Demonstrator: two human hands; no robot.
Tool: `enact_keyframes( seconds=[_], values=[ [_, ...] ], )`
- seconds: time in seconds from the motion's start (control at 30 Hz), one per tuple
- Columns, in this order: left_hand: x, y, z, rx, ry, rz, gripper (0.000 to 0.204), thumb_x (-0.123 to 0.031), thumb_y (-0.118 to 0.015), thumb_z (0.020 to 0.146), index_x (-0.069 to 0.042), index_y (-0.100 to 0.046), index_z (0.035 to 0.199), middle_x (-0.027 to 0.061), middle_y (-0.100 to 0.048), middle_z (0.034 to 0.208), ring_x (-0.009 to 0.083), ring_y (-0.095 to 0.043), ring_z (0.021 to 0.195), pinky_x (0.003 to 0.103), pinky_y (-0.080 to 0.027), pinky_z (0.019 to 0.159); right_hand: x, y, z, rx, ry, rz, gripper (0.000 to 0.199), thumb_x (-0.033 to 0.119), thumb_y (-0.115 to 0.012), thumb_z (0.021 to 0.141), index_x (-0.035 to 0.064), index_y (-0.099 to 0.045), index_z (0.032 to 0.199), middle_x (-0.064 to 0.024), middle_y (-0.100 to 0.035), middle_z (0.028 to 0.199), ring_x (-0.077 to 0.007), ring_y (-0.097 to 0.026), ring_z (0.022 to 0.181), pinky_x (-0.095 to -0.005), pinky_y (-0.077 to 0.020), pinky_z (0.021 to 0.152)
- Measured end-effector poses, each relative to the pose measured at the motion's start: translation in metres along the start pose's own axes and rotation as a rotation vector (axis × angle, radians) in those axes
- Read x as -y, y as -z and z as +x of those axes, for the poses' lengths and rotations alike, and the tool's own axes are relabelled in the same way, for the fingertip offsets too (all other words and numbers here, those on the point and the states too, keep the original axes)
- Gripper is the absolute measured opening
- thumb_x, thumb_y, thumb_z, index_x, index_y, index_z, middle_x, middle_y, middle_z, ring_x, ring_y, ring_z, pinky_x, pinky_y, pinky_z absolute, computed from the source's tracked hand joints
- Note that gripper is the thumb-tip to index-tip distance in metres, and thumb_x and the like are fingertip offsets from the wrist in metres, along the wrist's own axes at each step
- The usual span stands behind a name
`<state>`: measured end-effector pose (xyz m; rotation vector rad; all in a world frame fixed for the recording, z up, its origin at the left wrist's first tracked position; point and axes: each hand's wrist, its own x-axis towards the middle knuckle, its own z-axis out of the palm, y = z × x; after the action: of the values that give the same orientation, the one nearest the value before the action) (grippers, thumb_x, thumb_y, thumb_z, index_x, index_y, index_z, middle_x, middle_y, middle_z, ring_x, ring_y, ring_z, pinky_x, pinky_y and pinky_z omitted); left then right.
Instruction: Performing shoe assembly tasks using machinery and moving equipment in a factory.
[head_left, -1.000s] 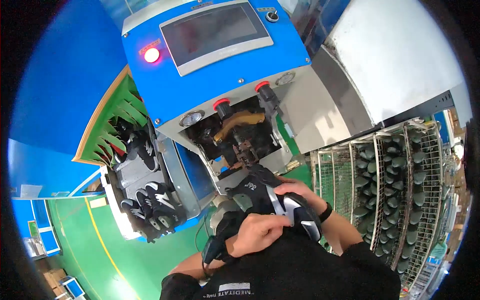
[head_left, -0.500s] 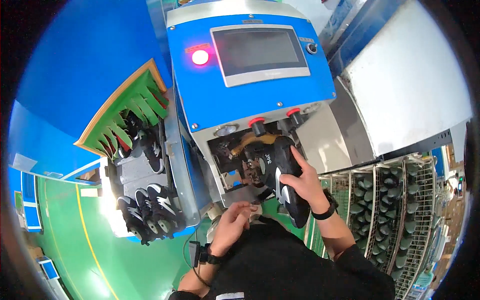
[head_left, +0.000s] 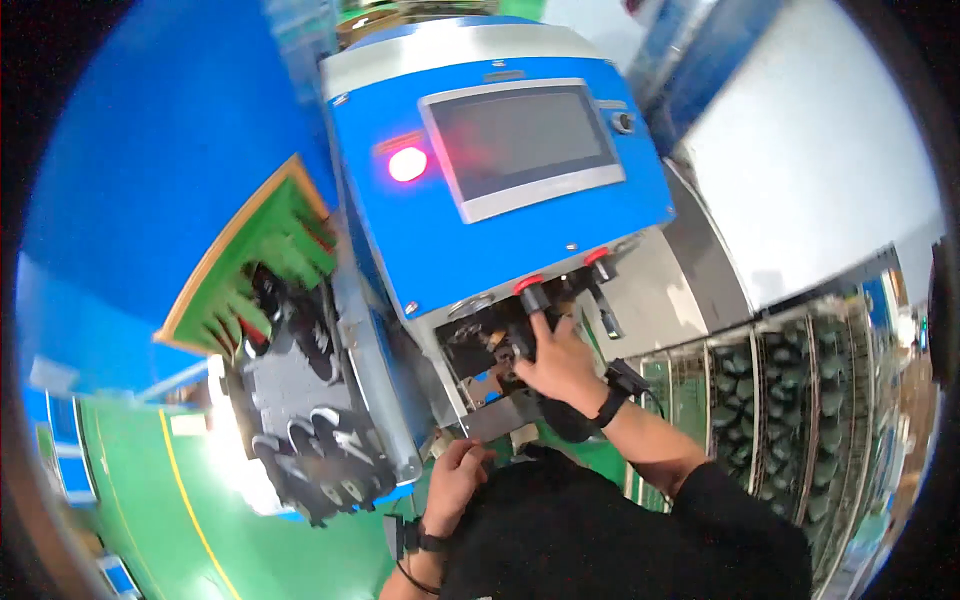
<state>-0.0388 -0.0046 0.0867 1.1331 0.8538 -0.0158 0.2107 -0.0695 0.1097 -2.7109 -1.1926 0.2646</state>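
Note:
At the opening under the blue machine [head_left: 500, 245], my right hand [head_left: 565, 368] lies over a black shoe [head_left: 570, 420], gripping it. The hand covers most of the shoe; a dark part shows below the palm. Its index finger reaches up close to a black knob with a red collar [head_left: 534, 296]. My left hand [head_left: 458, 482] is lower and to the left, by the machine's bottom edge, with its fingers curled in. Whether anything small sits in those fingers is hidden.
Left of the machine, several black-and-white shoes [head_left: 335, 455] stand on a conveyor [head_left: 290, 385], before a green strip curtain [head_left: 270, 260]. A lit red button [head_left: 407, 164] and a dark screen [head_left: 530, 140] face me. At right is a wire rack [head_left: 755, 420] of dark, rounded pieces.
My right hand has moved left with the shoe, turning it down toward the machine's opening. My left hand has dropped slightly. The whole view has shifted and is blurred.

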Motion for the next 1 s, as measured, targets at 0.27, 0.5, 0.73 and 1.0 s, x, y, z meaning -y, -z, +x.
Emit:
enact_keyframes(
  seconds=[0.27, 0.5, 0.73, 1.0],
  values=[
    [0.011, 0.018, 0.004, -0.174, 0.040, -0.076, 0.040, -0.026, -0.053, 0.097, 0.007, -0.056, 0.119, 0.0148, -0.073, 0.096, 0.0128, -0.056, 0.064, 0.026, -0.044, 0.057, 0.000, -0.001, -0.016, -0.106, 0.016, 0.153, 0.091, 0.032, -0.073, 0.080, 0.0062, -0.028, 0.154, -0.0288, -0.050, 0.105, -0.0454, -0.061, 0.088, -0.0508, -0.0555, 0.066],
    [-0.011, -0.011, 0.010, 0.015, 0.073, 0.098, 0.032, -0.025, -0.058, 0.096, 0.002, -0.060, 0.112, 0.0142, -0.072, 0.090, 0.0165, -0.059, 0.065, 0.030, -0.044, 0.059, -0.008, 0.003, -0.052, -0.363, 0.063, 0.207, 0.094, 0.030, -0.075, 0.080, 0.0106, -0.026, 0.157, -0.0274, -0.048, 0.104, -0.0397, -0.058, 0.084, -0.0447, -0.0543, 0.067],
    [-0.010, -0.025, 0.023, 0.394, 0.193, -0.150, 0.067, -0.058, -0.041, 0.100, -0.001, -0.049, 0.133, 0.0164, -0.070, 0.106, 0.0166, -0.057, 0.068, 0.028, -0.043, 0.058, -0.036, -0.012, -0.152, -0.472, 0.274, 0.370, 0.084, 0.032, -0.078, 0.075, 0.0229, -0.044, 0.151, -0.0276, -0.049, 0.122, -0.0423, -0.059, 0.098, -0.0451, -0.0509, 0.088],
    [0.035, -0.044, 0.035, 0.539, 0.512, -0.075, 0.063, -0.063, -0.049, 0.098, -0.010, -0.060, 0.131, 0.0029, -0.069, 0.119, 0.0152, -0.069, 0.089, 0.028, -0.052, 0.063, -0.041, 0.063, -0.241, 0.211, 0.261, 0.487, 0.069, 0.038, -0.070, 0.091, 0.0303, -0.040, 0.152, -0.0248, -0.052, 0.128, -0.0397, -0.059, 0.110, -0.0447, -0.0515, 0.092]
  ],
)
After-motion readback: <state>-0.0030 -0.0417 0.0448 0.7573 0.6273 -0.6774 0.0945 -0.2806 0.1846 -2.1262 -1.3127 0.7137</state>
